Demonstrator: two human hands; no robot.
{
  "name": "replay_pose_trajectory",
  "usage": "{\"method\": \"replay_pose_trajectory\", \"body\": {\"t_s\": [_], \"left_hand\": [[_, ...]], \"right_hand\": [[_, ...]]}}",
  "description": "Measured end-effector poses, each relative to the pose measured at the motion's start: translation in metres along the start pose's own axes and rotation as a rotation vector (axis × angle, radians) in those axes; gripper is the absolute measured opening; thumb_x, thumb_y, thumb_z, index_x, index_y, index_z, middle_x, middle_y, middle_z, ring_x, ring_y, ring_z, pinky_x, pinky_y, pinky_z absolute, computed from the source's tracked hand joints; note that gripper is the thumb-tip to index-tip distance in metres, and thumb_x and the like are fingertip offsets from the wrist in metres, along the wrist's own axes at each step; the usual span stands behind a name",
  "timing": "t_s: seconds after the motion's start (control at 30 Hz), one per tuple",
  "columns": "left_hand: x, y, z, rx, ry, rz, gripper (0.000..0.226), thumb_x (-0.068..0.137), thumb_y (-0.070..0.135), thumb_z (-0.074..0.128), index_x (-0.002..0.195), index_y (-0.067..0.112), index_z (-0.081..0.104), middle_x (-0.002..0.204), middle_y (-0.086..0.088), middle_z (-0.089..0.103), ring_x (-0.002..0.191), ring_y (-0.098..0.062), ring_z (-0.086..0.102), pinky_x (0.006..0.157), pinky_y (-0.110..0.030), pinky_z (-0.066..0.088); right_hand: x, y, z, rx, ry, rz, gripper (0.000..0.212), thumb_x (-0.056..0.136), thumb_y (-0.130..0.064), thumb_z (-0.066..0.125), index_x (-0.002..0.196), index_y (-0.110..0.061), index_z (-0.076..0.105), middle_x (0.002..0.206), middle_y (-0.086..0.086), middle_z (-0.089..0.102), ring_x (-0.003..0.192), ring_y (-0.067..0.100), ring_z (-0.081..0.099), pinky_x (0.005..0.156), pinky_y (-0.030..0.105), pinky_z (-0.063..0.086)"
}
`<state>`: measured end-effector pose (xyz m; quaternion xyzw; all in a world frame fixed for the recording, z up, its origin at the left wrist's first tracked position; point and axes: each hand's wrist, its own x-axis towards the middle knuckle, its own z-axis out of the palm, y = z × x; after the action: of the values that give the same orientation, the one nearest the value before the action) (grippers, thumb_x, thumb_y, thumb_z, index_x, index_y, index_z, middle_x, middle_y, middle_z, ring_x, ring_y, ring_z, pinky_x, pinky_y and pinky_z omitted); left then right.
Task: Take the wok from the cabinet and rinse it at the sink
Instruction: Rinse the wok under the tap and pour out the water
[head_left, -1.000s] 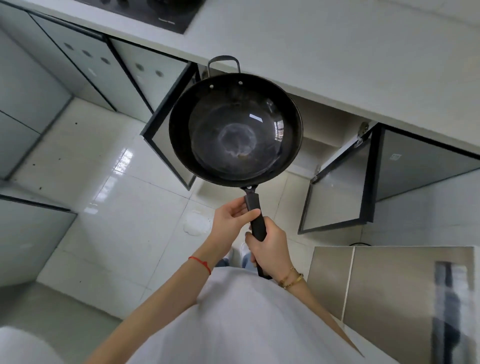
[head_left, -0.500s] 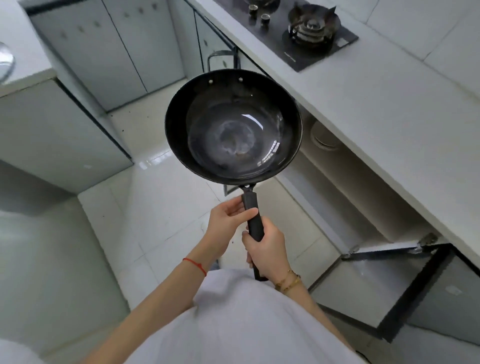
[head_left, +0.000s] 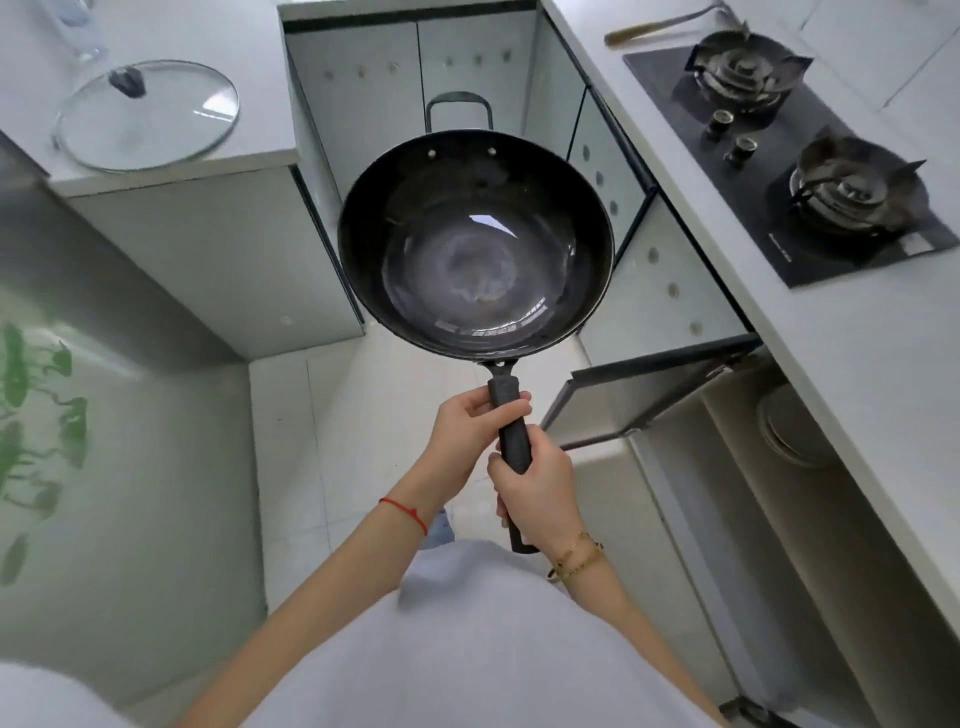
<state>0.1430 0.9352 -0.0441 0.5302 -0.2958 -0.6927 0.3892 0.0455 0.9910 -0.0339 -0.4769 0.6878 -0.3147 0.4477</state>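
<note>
A black wok (head_left: 475, 244) with a long black handle and a small loop handle at its far rim is held level in the air above the tiled floor. My left hand (head_left: 467, 431) grips the upper part of the handle, thumb across it. My right hand (head_left: 540, 491) grips the handle lower down, close to my body. The wok's bowl is empty and shiny. The cabinet (head_left: 727, 467) it came from stands open at my right, under the counter. No sink is in view.
A gas hob (head_left: 789, 156) sits on the white counter (head_left: 883, 374) at the right. A glass lid (head_left: 148, 114) lies on a counter at the upper left. An open cabinet door (head_left: 649, 395) juts out just right of my hands. Closed cabinets line the far end.
My view has swung left along the kitchen: the hob and the glass lid have come into sight, the open cabinet slid to the right. The wok stays held out in both hands.
</note>
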Motion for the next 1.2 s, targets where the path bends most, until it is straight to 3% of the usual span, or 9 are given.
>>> {"method": "replay_pose_trajectory", "body": {"t_s": [0.07,0.23,0.43,0.5,0.57,0.8,0.97,1.07,1.2], "left_hand": [[0.032,0.030,-0.015,-0.007,0.019,0.008,0.022,0.081,0.009,0.076,0.103,0.010,0.072,0.103,-0.002,0.077,0.103,-0.018,0.070,0.101,-0.037,0.052],[0.112,0.097,-0.058,-0.022,0.020,0.048,0.026,0.081,0.010,0.076,0.107,0.008,0.071,0.105,-0.003,0.076,0.105,-0.019,0.069,0.102,-0.038,0.051],[0.199,0.156,-0.080,-0.042,0.016,0.055,0.025,0.082,0.012,0.076,0.106,0.010,0.072,0.107,-0.002,0.076,0.106,-0.019,0.068,0.101,-0.036,0.050],[0.231,0.173,-0.081,-0.051,0.024,0.051,0.023,0.082,0.011,0.076,0.105,0.009,0.072,0.106,-0.002,0.076,0.103,-0.017,0.068,0.100,-0.035,0.051],[0.264,0.191,-0.080,-0.059,0.035,0.056,0.020,0.083,0.009,0.075,0.103,0.009,0.073,0.104,-0.004,0.076,0.100,-0.018,0.068,0.099,-0.034,0.051],[0.407,0.268,-0.058,-0.137,0.085,0.102,0.012,0.084,0.004,0.072,0.094,0.009,0.075,0.099,-0.006,0.075,0.095,-0.018,0.066,0.102,-0.039,0.048],[0.507,0.339,-0.037,-0.203,0.116,0.140,0.015,0.084,0.002,0.071,0.099,0.006,0.073,0.102,-0.005,0.075,0.097,-0.017,0.066,0.096,-0.033,0.052],[0.559,0.375,-0.035,-0.204,0.146,0.160,0.018,0.084,0.003,0.071,0.103,0.003,0.072,0.102,-0.005,0.075,0.096,-0.016,0.067,0.093,-0.032,0.053],[0.619,0.416,-0.044,-0.244,0.169,0.161,0.017,0.084,0.002,0.071,0.101,0.004,0.072,0.103,-0.005,0.076,0.097,-0.017,0.069,0.094,-0.033,0.053]], "right_hand": [[0.038,-0.027,0.014,-0.023,-0.011,-0.009,0.018,0.079,-0.014,0.059,0.073,-0.026,0.047,0.058,0.004,0.052,0.053,0.040,0.059,0.046,0.040,0.052],[0.126,-0.088,0.048,-0.010,-0.057,-0.030,0.007,0.084,-0.007,0.058,0.084,-0.005,0.051,0.059,0.009,0.052,0.036,0.021,0.056,0.037,0.033,0.047],[0.222,-0.136,0.064,-0.005,-0.086,-0.037,0.008,0.085,-0.006,0.058,0.086,-0.002,0.052,0.060,0.009,0.052,0.035,0.014,0.054,0.037,0.029,0.046],[0.257,-0.146,0.065,-0.042,-0.088,-0.049,0.008,0.085,-0.005,0.059,0.087,0.000,0.054,0.061,0.005,0.051,0.036,0.006,0.052,0.038,0.018,0.041],[0.296,-0.155,0.065,-0.082,-0.080,-0.070,0.006,0.084,-0.008,0.060,0.086,-0.004,0.056,0.063,0.004,0.052,0.040,0.003,0.053,0.039,0.014,0.040],[0.458,-0.204,0.046,-0.079,-0.131,-0.139,0.005,0.085,-0.003,0.059,0.085,-0.001,0.055,0.057,0.001,0.049,0.035,0.005,0.051,0.036,0.012,0.035],[0.578,-0.252,0.025,-0.055,-0.152,-0.198,0.018,0.083,-0.008,0.058,0.073,-0.016,0.046,0.053,0.000,0.051,0.035,0.022,0.055,0.037,0.025,0.039],[0.639,-0.274,0.026,-0.040,-0.164,-0.215,0.015,0.077,-0.017,0.057,0.070,-0.023,0.045,0.054,-0.003,0.050,0.046,0.036,0.057,0.042,0.029,0.042],[0.712,-0.300,0.036,-0.052,-0.170,-0.243,0.010,0.076,-0.022,0.057,0.071,-0.024,0.048,0.055,-0.004,0.052,0.051,0.035,0.058,0.045,0.038,0.049]]}}
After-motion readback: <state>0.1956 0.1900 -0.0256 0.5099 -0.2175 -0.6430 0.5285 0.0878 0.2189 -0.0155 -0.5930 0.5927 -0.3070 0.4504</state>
